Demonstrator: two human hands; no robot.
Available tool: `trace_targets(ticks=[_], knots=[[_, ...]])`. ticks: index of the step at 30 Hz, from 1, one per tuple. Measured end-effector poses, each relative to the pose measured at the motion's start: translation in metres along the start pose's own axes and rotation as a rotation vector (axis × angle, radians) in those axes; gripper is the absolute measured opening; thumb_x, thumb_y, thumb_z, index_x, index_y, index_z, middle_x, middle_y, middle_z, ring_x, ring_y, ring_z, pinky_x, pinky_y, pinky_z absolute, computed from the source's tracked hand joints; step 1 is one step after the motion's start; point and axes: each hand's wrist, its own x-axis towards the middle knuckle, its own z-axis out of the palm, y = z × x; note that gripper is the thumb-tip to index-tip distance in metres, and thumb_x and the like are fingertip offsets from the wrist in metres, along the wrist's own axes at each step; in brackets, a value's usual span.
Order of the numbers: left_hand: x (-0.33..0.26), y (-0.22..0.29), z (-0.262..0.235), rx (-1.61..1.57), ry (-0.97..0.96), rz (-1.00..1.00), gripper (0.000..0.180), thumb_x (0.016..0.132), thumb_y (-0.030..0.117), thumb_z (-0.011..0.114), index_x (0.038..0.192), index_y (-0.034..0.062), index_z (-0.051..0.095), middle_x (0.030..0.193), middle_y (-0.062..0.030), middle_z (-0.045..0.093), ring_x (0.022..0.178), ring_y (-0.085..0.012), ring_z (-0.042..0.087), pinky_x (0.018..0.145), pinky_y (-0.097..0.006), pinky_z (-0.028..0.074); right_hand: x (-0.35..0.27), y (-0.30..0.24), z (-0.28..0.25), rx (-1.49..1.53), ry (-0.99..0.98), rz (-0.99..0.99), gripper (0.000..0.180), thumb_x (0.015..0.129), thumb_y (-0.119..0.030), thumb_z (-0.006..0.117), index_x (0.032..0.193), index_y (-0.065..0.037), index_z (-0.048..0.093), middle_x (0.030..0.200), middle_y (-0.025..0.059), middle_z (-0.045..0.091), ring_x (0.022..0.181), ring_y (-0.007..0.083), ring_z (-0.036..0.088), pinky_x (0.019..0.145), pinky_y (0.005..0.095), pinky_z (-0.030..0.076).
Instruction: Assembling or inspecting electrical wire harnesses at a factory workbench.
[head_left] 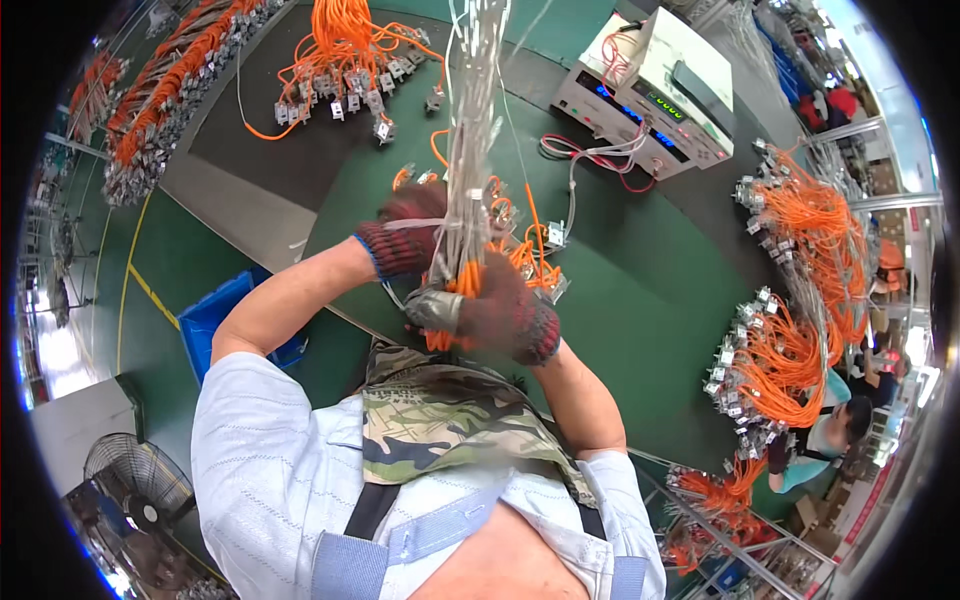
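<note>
The right hand (510,308)'s grip is clenched around the cable bundle (470,160), above the counter (640,330); its long axis runs away from the person (270,450). Left hand (408,236), farther along, left side: grip indeterminable.

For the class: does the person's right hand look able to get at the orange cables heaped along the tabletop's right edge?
Probably, with a stretch: nothing blocks the green tabletop between the right hand and the heaped cables, though that hand grips a cable bundle.

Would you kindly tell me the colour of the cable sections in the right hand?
Orange; the cable sections show best in the head view.
</note>
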Motion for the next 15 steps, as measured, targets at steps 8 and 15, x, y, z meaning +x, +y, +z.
trace_targets(ticks=[8, 15], knots=[[-0.045, 0.012, -0.025, 0.421, 0.442, -0.029, 0.044, 0.081, 0.034, 0.078, 0.113, 0.0038, 0.071, 0.098, -0.0177, 0.071, 0.092, -0.0376, 0.068, 0.081, -0.046, 0.055, 0.002, 0.017, -0.003, -0.404, 0.019, -0.157, 0.036, 0.083, -0.026, 0.086, 0.111, -0.008, 0.070, 0.097, 0.0051, 0.073, 0.084, 0.0154, 0.071, 0.074, 0.0346, 0.058], [-0.080, -0.062, 0.058, 0.048, 0.098, -0.495, 0.056, 0.086, 0.040, 0.077, 0.130, 0.0066, 0.068, 0.120, -0.0212, 0.068, 0.117, -0.0378, 0.065, 0.104, -0.047, 0.050, 0.014, 0.045, -0.010, -0.330, 0.107, -0.554, 0.034, 0.088, -0.017, 0.080, 0.117, -0.003, 0.069, 0.099, 0.0080, 0.074, 0.081, 0.0162, 0.070, 0.069, 0.0317, 0.056]])
